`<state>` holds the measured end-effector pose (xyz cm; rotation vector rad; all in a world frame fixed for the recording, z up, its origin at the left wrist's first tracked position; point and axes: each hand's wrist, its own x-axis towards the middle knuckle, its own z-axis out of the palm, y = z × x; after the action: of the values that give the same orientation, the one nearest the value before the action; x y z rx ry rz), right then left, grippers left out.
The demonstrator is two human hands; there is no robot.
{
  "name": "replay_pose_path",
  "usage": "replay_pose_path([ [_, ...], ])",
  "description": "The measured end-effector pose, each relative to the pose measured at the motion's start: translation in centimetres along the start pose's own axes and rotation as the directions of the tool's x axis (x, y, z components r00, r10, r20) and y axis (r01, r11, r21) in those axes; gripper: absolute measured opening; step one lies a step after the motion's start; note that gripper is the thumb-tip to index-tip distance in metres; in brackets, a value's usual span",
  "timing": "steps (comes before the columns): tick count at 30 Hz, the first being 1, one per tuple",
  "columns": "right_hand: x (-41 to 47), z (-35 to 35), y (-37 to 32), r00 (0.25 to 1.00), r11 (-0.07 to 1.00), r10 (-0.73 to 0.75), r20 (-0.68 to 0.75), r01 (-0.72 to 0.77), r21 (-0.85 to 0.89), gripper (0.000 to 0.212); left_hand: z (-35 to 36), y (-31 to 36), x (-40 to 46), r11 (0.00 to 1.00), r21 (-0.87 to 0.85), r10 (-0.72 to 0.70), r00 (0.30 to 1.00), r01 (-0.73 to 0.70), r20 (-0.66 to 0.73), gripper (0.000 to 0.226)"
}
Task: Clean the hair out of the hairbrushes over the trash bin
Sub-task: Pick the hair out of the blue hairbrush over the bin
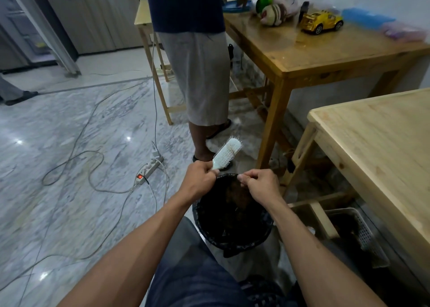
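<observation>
Open floor [69, 144] left of trash bin [232, 225]; table [372, 155] crowds right.

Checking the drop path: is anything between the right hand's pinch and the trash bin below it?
Nothing visible. The right hand is pinched shut directly above the open, black-lined trash bin; the left hand holds the white hairbrush off to the side.

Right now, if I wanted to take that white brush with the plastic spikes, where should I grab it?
Probably by the head. The white plastic-bristled hairbrush has its handle end already inside the left hand, so only the head is free. It tilts up and away over the black-lined trash bin. Come from above, pinching the smooth side edges, since the bristles face right.
</observation>
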<state>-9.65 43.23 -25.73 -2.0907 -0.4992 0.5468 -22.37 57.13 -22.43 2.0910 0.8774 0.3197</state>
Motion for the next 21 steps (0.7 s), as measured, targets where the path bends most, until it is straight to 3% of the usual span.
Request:
replay_pose_path([
  [5,-0.4,0.7,3.3,0.997,0.976,0.032,0.067,-0.017,-0.215,0.012,0.2,-0.2,0.4,0.974,-0.171,-0.163,0.983,0.146,-0.088,0.021],
  [10,0.1,1.7,4.5,0.981,0.935,0.093,0.172,-0.026,-0.353,0.016,-0.2,0.9,0.6,1.0,0.011,-0.026,0.998,0.026,-0.054,0.018],
  [14,2.1,0.8,2.0,0.951,0.987,0.116,0.286,-0.079,-0.139,0.083,-0.3,0.5,0.8,0.983,0.17,0.072,0.997,-0.072,0.007,0.027],
  [16,2.8,0.4,1.2,0.955,0.996,0.074,0.288,-0.087,0.032,0.097,-0.1,0.3,0.7,0.972,0.199,0.116,0.992,-0.125,0.057,0.029],
  [18,2.9,0.6,1.0,0.94,0.985,-0.017,0.342,-0.044,0.168,0.075,0.3,0.5,0.4,0.964,0.204,0.152,0.984,-0.169,0.093,0.026],
  [21,2.2,2.1,1.0,0.948,0.942,-0.128,0.29,0.025,0.335,0.011,0.6,1.1,0.2,0.969,0.161,0.167,0.979,-0.185,0.119,0.029],
])
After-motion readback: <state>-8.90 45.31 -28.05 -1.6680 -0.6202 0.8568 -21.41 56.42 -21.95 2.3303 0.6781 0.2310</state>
